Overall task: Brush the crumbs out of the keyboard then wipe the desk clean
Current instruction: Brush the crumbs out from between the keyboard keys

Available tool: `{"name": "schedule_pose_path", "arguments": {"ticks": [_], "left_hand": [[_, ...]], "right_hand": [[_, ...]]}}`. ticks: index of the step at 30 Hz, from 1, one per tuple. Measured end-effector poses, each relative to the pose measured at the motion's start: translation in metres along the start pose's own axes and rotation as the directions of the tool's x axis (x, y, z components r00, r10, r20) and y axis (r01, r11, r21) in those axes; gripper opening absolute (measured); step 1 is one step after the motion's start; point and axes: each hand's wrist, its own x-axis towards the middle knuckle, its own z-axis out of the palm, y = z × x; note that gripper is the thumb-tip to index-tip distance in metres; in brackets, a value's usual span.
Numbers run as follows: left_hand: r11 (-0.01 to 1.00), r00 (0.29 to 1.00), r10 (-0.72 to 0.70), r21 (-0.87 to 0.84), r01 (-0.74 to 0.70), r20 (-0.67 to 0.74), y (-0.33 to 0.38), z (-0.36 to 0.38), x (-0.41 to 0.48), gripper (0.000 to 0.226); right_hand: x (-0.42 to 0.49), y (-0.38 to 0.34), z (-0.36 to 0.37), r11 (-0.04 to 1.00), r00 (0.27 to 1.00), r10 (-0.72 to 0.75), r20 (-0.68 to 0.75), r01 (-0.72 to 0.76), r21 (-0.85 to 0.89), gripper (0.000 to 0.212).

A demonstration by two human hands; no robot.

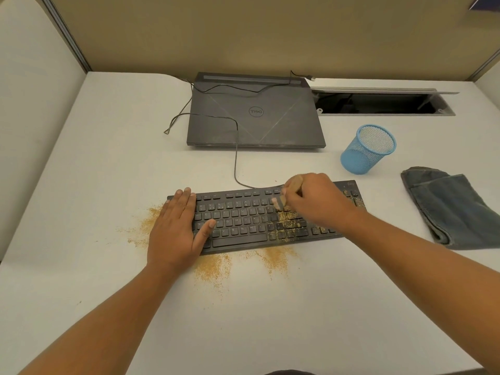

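**Brushing crumbs from the right half of the keyboard**

First step apparently under way, wipe not yet begun. Keyboard (243,220) lying flat near the front of the white worktop (270,320), long side toward the person, cable (236,158) running back toward a closed laptop (255,115). Left hand (176,234) laid on its left end, fingers (186,197) straight and close together, thumb spread across the lower key rows: pinning, not gripping. Right hand (316,204) over the right-centre keys, curled tight round the wooden handle of a small brush (281,200), pale bristles pointing down at the upper rows. Too blurred to tell whether touching the keys. Crumbs (288,216) thick among the keys just below the bristles and farther right, with more in tan patches on the worktop along the front edge and beside the left end.

As for the keyboard: probably light and stiff, apt to slide on the smooth worktop under a sideways stroke. Best held down with a flat palm at one end, as here, or taken by both short ends and tipped if crumbs lodge. Shallow keycaps, so light flicks along the gaps rather than hard scrubbing. Brush rigid in the handle, soft at the tip, and best gripped low for control.

Folded blue-grey cloth (454,209) well off to the right, soft and limp, easy to bunch in one hand for the wipe. Blue mesh cup (365,150) between cloth and laptop.
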Motion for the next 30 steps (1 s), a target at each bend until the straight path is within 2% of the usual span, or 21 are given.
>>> {"name": "schedule_pose_path", "arguments": {"ticks": [2,5,6,10,14,18,20,23,25,28,30], "left_hand": [[1.000,1.000,-0.002,-0.001,0.002,-0.002,0.000,0.000,0.000,0.089],[1.000,1.000,0.000,-0.005,0.000,-0.001,0.000,0.000,0.001,0.090],[1.000,1.000,0.002,-0.007,-0.002,-0.001,0.000,0.000,0.001,0.090],[1.000,1.000,0.002,0.001,-0.002,0.001,0.000,-0.001,0.000,0.090],[1.000,1.000,-0.001,0.000,0.001,0.000,0.000,0.000,0.000,0.089],[1.000,1.000,-0.001,0.003,0.001,0.004,0.001,-0.001,0.000,0.090],[1.000,1.000,0.001,0.002,-0.001,-0.001,0.001,-0.001,0.000,0.089],[1.000,1.000,0.006,0.007,-0.006,-0.003,0.001,-0.001,0.000,0.089],[1.000,1.000,0.007,0.002,-0.007,-0.005,0.001,-0.001,0.000,0.089],[1.000,1.000,0.007,-0.002,-0.007,-0.007,0.000,-0.001,0.000,0.088],[1.000,1.000,0.005,0.000,-0.005,-0.003,0.000,-0.001,0.000,0.087]], "right_hand": [[0.001,0.004,0.000,0.999,0.998,0.036,0.054,-0.036,0.003,0.037],[0.005,0.006,-0.002,0.997,0.995,0.044,-0.095,-0.038,0.072,0.036],[0.004,0.005,-0.002,0.997,0.995,0.037,-0.097,-0.030,0.066,0.037],[0.000,-0.003,-0.006,0.998,0.995,-0.013,0.103,0.020,-0.063,0.031],[0.006,-0.020,-0.009,0.993,0.985,-0.110,0.135,0.114,-0.024,0.019],[0.016,-0.029,0.000,0.962,0.948,-0.093,0.305,0.165,-0.218,0.024],[0.021,-0.033,-0.006,0.963,0.963,-0.080,0.258,0.141,-0.229,0.034],[0.023,-0.038,-0.004,0.995,0.992,-0.067,0.105,0.075,-0.070,0.042],[0.022,-0.038,0.004,0.997,0.985,-0.039,0.166,0.049,-0.056,0.034],[0.025,-0.038,0.000,0.978,0.956,-0.005,0.292,0.066,-0.200,0.029],[0.029,-0.041,-0.006,0.967,0.972,-0.056,0.229,0.110,-0.229,0.030]]}}
